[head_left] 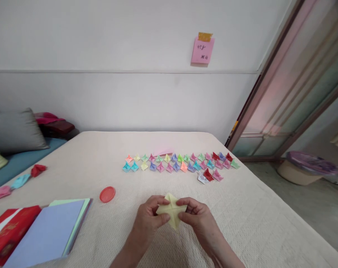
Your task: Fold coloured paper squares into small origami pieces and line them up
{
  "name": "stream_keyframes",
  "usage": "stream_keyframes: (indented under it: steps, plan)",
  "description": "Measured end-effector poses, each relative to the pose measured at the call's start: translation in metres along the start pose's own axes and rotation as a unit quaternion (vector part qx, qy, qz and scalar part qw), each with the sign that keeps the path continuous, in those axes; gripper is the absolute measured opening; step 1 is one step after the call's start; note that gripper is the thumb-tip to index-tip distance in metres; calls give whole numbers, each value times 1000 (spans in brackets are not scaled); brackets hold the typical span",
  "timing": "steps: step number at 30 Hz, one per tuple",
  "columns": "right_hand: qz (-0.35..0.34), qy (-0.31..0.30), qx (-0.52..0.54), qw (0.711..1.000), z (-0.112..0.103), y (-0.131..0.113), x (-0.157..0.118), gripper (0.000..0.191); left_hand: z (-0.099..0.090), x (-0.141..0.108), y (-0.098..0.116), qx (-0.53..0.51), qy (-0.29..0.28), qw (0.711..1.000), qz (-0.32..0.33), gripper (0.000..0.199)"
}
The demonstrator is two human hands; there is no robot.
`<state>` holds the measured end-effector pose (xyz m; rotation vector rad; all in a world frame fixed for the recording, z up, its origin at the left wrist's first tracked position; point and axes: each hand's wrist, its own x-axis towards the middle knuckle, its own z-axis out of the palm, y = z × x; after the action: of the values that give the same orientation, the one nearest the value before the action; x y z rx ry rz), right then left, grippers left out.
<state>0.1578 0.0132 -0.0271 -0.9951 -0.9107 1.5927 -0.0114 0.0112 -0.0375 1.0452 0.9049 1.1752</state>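
Between my two hands is a pale yellow folded paper [173, 210], a small diamond shape with creases crossing at its middle. My left hand [148, 216] pinches its left side between thumb and fingers. On the opposite side my right hand [198, 216] pinches the paper in the same way. Beyond them, rows of small folded paper pieces [160, 166] in many colours stand on the cloth-covered table [115, 227]. A white, a dark red and a pink folded piece [217, 175] sit apart in front of those rows.
A red round lid [107, 194] lies left of my hands. Further left are a stack of coloured paper [51, 227] and a red packet [12, 230]. Several folded papers [20, 181] rest at the left edge. A pink note [202, 50] is taped to the wall; a bin [303, 167] stands right.
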Motion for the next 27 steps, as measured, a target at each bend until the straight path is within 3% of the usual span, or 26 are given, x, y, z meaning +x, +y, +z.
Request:
stream_keyframes:
  steps: [4,13,18,23,25,27]
  plan:
    - [-7,17,-19,1000,3,-2,-1,22,-1,1,-7,116,56,988,82,24]
    - [-46,85,-134,986,2,7,2,12,5,-5,-5,292,87,942,141,20]
    - [-89,129,-243,957,6,6,-3,2,14,-11,-1,344,115,913,184,19]
    - [-141,122,-275,943,6,7,-2,2,17,-12,0,369,128,904,174,16]
    - [-170,113,-263,943,5,5,-1,4,17,-11,2,364,131,909,155,14]
    - [-149,87,-231,958,4,4,0,6,15,-9,4,332,124,927,127,10]
